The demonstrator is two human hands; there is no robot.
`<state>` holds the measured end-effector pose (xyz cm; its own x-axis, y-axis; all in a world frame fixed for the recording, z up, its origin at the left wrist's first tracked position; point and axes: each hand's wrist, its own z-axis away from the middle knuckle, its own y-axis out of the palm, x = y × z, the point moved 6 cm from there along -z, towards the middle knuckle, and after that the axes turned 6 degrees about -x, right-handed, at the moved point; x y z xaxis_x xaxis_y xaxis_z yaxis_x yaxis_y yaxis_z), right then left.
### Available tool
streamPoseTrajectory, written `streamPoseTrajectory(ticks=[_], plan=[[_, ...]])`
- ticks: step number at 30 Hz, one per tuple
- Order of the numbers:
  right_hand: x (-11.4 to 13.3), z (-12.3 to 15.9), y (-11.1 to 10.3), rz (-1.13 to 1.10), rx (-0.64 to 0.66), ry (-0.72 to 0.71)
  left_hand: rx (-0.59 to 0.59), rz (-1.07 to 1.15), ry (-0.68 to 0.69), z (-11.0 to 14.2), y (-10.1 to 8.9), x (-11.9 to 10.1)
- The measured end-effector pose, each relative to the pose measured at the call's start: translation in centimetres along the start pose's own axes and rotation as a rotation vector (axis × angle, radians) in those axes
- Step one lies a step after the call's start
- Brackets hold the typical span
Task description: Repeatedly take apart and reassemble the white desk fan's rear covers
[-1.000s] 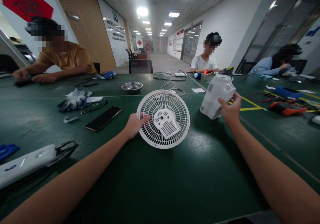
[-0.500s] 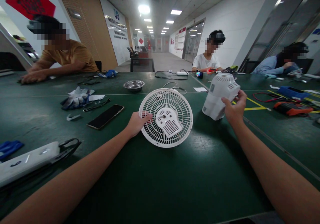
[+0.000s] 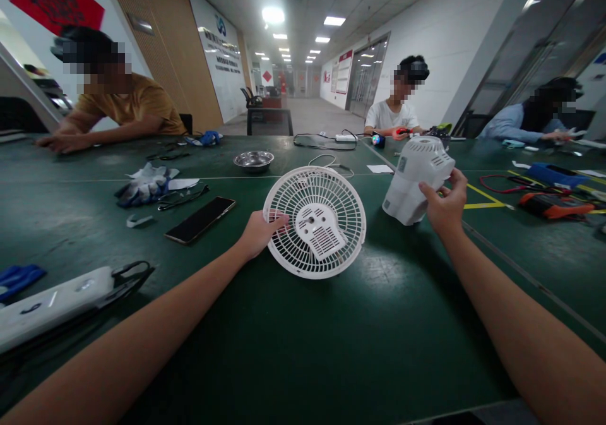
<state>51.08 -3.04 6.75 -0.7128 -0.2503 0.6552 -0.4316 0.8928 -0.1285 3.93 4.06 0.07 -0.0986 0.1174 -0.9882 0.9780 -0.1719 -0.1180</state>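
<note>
A round white fan grille, with slotted openings in its hub, is tilted up above the green table. My left hand grips its left rim, thumb over the ribs and the other fingers hidden behind. On the right, my right hand is closed around the side of a white plastic housing, which has vent slots along its top and side. The housing leans slightly, and I cannot tell whether its lower edge touches the table. Behind the grille lies a thin white cable.
Left of me lie a black phone, grey-and-blue gloves and a white device. A metal bowl stands beyond the grille. An orange-and-black meter lies right. Several people sit across the table.
Both my hands keep their holds; the grille and the housing have hardly moved. Across the table, the person at far right has lowered a hand toward the tabletop.
</note>
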Motion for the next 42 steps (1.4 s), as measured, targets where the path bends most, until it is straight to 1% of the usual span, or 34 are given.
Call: streamPoseTrajectory(ticks=[3, 8, 11, 15, 20, 22, 25, 27, 29, 30, 32, 34, 36, 39, 42], plan=[[0.4, 0.0, -0.5, -0.030, -0.040, -0.021, 0.002, -0.006, -0.008, 0.0, -0.1, 0.0], [0.6, 0.0, -0.9, 0.033, -0.024, 0.026, 0.000, -0.023, 0.033, -0.3, -0.1, 0.2], [0.7, -0.1, -0.9, 0.056, 0.001, 0.045, -0.004, -0.030, 0.040, -0.3, -0.1, 0.2], [0.6, -0.3, -0.7, 0.065, -0.006, 0.066, 0.002, 0.007, 0.014, -0.1, 0.0, 0.1], [1.0, -0.1, -0.2, 0.014, 0.033, 0.058, -0.014, -0.014, 0.013, -0.1, -0.1, 0.0], [1.5, 0.1, -0.3, 0.010, 0.031, 0.025, -0.003, -0.015, 0.014, -0.1, -0.1, 0.1], [2.6, 0.2, -1.0, 0.089, -0.044, -0.092, 0.006, -0.011, 0.006, -0.3, -0.1, 0.4], [3.7, 0.4, -1.5, 0.154, -0.104, -0.174, 0.007, -0.016, 0.001, -0.3, -0.2, 0.5], [4.9, 1.0, -1.3, 0.157, -0.103, -0.214, 0.014, -0.012, 0.002, -0.4, -0.2, 0.5], [5.6, 1.5, -0.9, 0.137, -0.076, -0.211, 0.019, -0.009, 0.003, -0.4, -0.1, 0.5], [6.8, 3.1, 0.5, 0.077, 0.033, -0.155, 0.029, -0.008, 0.008, -0.3, -0.1, 0.5], [7.6, 5.2, 2.6, 0.043, 0.187, -0.071, 0.029, -0.016, 0.023, -0.4, -0.1, 0.5], [8.1, 7.5, 4.7, 0.045, 0.354, -0.017, 0.023, -0.021, 0.044, -0.4, -0.1, 0.4], [7.3, 9.8, 7.0, 0.136, 0.538, 0.049, 0.015, -0.026, 0.064, -0.6, -0.1, 0.5], [5.5, 10.5, 8.1, 0.285, 0.640, 0.108, 0.014, -0.021, 0.030, -0.6, -0.1, 0.7]])
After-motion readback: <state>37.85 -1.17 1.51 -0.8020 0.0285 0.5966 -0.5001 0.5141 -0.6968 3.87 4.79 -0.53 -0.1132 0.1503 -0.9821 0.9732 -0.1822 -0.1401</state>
